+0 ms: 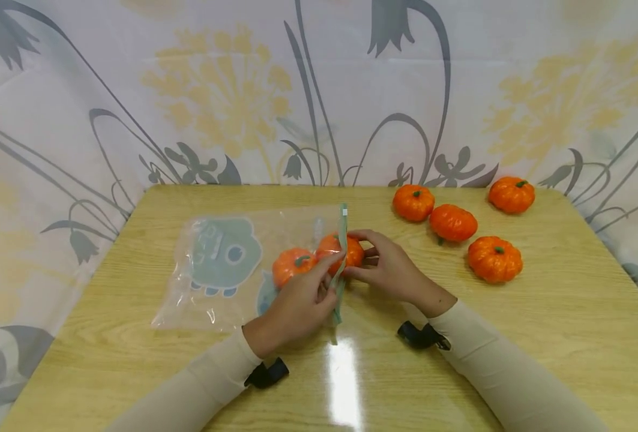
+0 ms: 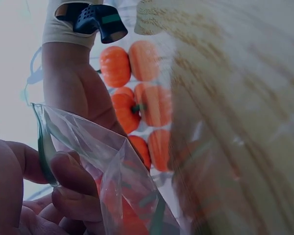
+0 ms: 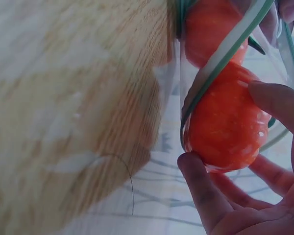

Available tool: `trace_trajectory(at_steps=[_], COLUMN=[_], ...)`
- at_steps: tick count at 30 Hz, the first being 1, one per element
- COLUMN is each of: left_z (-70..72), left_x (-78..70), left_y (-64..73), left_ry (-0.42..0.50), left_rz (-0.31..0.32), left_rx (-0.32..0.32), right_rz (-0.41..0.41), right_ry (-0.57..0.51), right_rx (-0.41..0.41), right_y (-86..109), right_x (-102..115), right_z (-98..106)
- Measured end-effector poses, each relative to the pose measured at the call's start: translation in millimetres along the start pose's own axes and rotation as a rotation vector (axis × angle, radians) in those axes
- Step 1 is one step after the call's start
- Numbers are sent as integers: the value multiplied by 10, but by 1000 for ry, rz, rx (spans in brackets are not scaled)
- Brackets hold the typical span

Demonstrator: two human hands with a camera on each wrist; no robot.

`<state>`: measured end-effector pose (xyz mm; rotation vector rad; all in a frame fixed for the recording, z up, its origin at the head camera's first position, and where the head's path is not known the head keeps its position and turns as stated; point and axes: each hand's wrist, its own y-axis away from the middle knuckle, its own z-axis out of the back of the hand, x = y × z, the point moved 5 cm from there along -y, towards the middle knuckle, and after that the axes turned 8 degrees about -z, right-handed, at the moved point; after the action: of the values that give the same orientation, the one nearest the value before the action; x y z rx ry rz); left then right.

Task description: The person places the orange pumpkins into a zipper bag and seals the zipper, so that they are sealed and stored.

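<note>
A clear zip bag [image 1: 267, 225] with a green seal strip [image 1: 343, 231] and a pale green cartoon print lies flat, its mouth facing right. Inside it, near the mouth, is an orange toy pumpkin [image 1: 291, 264] with a green stem. My left hand [image 1: 302, 306] pinches the bag's near edge at the seal, as the left wrist view shows. In my right hand [image 1: 391, 267], thumb and fingers grip a second pumpkin [image 3: 230, 122], partly inside the opened mouth. The right wrist view shows this pumpkin close against the first one, with the seal crossing over it.
Several more pumpkins sit on the right of the wooden table [image 1: 556, 336]: one at the back right [image 1: 512, 195], the others [image 1: 495, 259] nearer. A floral cloth [image 1: 351, 120] hangs behind the table. Black wrist cameras [image 1: 267, 373] are strapped under both wrists.
</note>
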<state>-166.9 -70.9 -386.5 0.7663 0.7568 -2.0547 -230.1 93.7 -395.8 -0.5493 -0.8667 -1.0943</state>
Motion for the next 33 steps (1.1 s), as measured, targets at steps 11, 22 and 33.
trace_trajectory(at_steps=[11, 22, 33], left_z=[59, -33, -27], left_x=[25, -15, -13], left_y=[63, -8, -2], left_ry=[-15, 19, 11], left_rz=[-15, -41, -53], left_rx=[-20, 22, 21], right_rz=[-37, -13, -26], right_ry=[27, 26, 17], right_rx=[44, 19, 47], right_y=[-56, 24, 19], right_x=[10, -37, -12], right_z=[-76, 0, -17])
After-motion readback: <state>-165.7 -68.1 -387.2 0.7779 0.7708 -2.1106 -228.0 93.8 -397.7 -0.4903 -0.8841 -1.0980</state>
